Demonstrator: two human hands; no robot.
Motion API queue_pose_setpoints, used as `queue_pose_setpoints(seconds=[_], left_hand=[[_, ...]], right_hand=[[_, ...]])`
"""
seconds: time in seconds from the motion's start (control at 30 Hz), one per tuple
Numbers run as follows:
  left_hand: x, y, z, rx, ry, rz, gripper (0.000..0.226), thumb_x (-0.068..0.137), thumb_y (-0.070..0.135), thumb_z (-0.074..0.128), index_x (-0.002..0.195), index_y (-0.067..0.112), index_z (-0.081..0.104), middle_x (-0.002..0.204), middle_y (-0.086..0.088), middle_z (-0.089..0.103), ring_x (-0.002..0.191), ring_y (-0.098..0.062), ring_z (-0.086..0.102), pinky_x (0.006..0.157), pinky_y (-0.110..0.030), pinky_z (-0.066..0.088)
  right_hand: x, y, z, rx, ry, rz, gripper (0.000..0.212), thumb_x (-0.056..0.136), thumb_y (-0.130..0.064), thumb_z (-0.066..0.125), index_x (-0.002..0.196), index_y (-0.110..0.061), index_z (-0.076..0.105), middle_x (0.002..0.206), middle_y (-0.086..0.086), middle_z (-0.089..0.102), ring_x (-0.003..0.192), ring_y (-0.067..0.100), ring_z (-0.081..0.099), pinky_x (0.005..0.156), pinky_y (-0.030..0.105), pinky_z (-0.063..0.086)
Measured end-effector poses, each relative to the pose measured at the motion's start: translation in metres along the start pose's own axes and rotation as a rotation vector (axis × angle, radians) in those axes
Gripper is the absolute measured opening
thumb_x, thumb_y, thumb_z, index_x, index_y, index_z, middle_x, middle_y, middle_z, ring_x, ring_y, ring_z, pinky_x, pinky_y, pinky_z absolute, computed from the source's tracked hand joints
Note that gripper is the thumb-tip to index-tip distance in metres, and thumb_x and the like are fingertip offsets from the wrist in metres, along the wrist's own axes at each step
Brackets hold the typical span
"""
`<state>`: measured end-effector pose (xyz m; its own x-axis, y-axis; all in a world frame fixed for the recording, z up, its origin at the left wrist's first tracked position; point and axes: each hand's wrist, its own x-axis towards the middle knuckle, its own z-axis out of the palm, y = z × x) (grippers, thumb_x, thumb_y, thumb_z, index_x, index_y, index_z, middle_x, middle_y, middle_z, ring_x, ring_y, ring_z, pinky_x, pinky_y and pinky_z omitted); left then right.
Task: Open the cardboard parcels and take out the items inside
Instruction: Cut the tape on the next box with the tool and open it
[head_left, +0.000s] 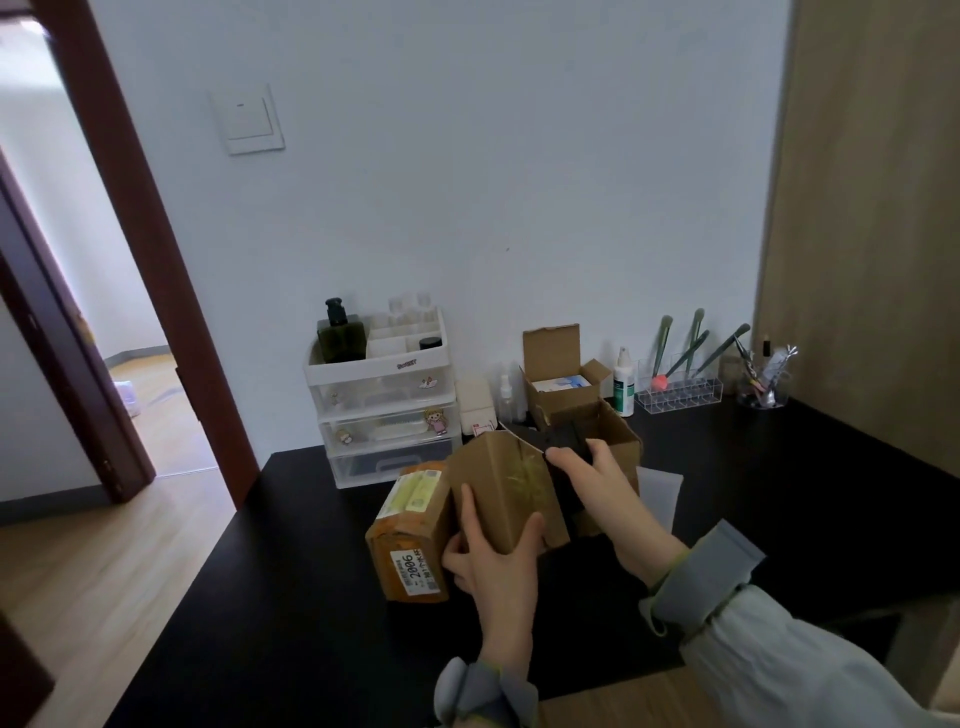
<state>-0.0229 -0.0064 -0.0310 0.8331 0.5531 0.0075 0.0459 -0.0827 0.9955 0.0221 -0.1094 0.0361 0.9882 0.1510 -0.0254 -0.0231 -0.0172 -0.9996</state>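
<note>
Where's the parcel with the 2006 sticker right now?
In the head view the taped parcel lies on the black table, low and centre-left, in front of the drawer organiser and right beside the left hand, which holds the brown box.

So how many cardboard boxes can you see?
4: one in the left hand, box; a taped one beside it; an open one behind the right hand; another open by the wall.

left hand: fingers wrapped, gripping | right hand: fingers curled closed, gripping
</note>
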Motion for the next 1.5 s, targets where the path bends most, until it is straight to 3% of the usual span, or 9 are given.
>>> queue_pose_setpoints(seconds=[0.07,0.2,0.33,0.53,0.77,0.93,1.13,1.27,1.5], left_hand=[[-0.002,-0.001,-0.001,-0.014,0.002,-0.014,0.086,0.076,0.043,0.072,0.139,0.056,0.016,0.141,-0.005,0.015,0.128,-0.034,0.026,0.102,-0.044,0.03],[-0.004,-0.001,0.002,-0.097,0.005,-0.068,0.078,0.078,0.041,0.071,0.136,0.058,0.022,0.14,-0.003,0.016,0.126,-0.033,0.028,0.097,-0.041,0.031],[-0.003,0.002,0.004,-0.213,0.017,-0.154,0.072,0.08,0.039,0.069,0.137,0.053,0.027,0.144,-0.006,0.014,0.128,-0.035,0.027,0.091,-0.038,0.031],[-0.007,0.003,0.007,-0.259,0.049,-0.145,0.073,0.08,0.036,0.07,0.138,0.051,0.029,0.144,-0.007,0.014,0.129,-0.035,0.027,0.089,-0.036,0.031],[-0.013,0.006,0.012,-0.223,0.066,-0.094,0.069,0.081,0.036,0.069,0.137,0.051,0.031,0.141,-0.005,0.017,0.126,-0.034,0.028,0.095,-0.04,0.032],[-0.02,0.003,0.02,-0.196,0.062,-0.025,0.058,0.08,0.037,0.07,0.125,0.056,0.039,0.136,0.001,0.018,0.124,-0.029,0.028,0.093,-0.037,0.032],[-0.013,0.007,0.016,-0.286,0.069,-0.037,0.043,0.078,0.035,0.072,0.094,0.065,0.046,0.121,0.008,0.021,0.122,-0.027,0.033,0.095,-0.035,0.035],[-0.012,0.004,0.013,-0.3,0.085,0.0,0.046,0.077,0.033,0.074,0.094,0.066,0.045,0.12,0.009,0.02,0.118,-0.02,0.031,0.096,-0.034,0.033],[-0.012,-0.002,0.01,-0.318,0.101,0.06,0.05,0.074,0.03,0.077,0.095,0.065,0.048,0.118,0.01,0.021,0.114,-0.014,0.03,0.096,-0.031,0.033]], right_hand=[[0.0,0.007,0.003,-0.053,0.044,-0.042,0.03,0.088,-0.035,0.057,0.114,-0.024,0.046,0.103,-0.002,0.06,0.091,0.012,0.059,0.068,0.027,0.046],[-0.004,0.016,0.001,-0.417,0.153,-0.234,0.018,0.091,-0.03,0.054,0.107,-0.022,0.051,0.095,-0.006,0.064,0.089,0.012,0.061,0.078,0.033,0.05],[-0.015,0.023,-0.004,-0.68,0.235,-0.364,0.013,0.093,-0.029,0.051,0.104,-0.022,0.053,0.089,-0.003,0.068,0.078,0.012,0.064,0.07,0.038,0.056],[-0.024,0.021,-0.006,-0.876,0.298,-0.431,0.02,0.095,-0.032,0.046,0.11,-0.019,0.049,0.087,0.001,0.069,0.08,0.02,0.066,0.07,0.042,0.055],[-0.024,0.006,-0.006,-1.003,0.22,-0.478,0.014,0.097,-0.027,0.045,0.108,-0.019,0.048,0.091,-0.001,0.065,0.075,0.013,0.059,0.062,0.024,0.047],[-0.016,-0.017,-0.005,-1.127,0.168,-0.451,0.015,0.096,-0.018,0.045,0.11,-0.014,0.049,0.096,0.008,0.065,0.086,0.025,0.064,0.075,0.037,0.055],[-0.014,-0.021,-0.018,-1.079,0.056,-0.396,0.019,0.095,-0.019,0.047,0.113,-0.014,0.051,0.102,0.008,0.065,0.093,0.025,0.062,0.083,0.036,0.053],[-0.02,-0.015,-0.026,-1.019,0.035,-0.419,0.025,0.095,-0.02,0.049,0.12,-0.017,0.052,0.105,0.005,0.065,0.094,0.02,0.062,0.084,0.036,0.054],[-0.016,-0.008,-0.02,-0.923,0.094,-0.497,0.022,0.094,-0.019,0.051,0.116,-0.015,0.054,0.102,0.005,0.068,0.088,0.015,0.064,0.068,0.019,0.048]])
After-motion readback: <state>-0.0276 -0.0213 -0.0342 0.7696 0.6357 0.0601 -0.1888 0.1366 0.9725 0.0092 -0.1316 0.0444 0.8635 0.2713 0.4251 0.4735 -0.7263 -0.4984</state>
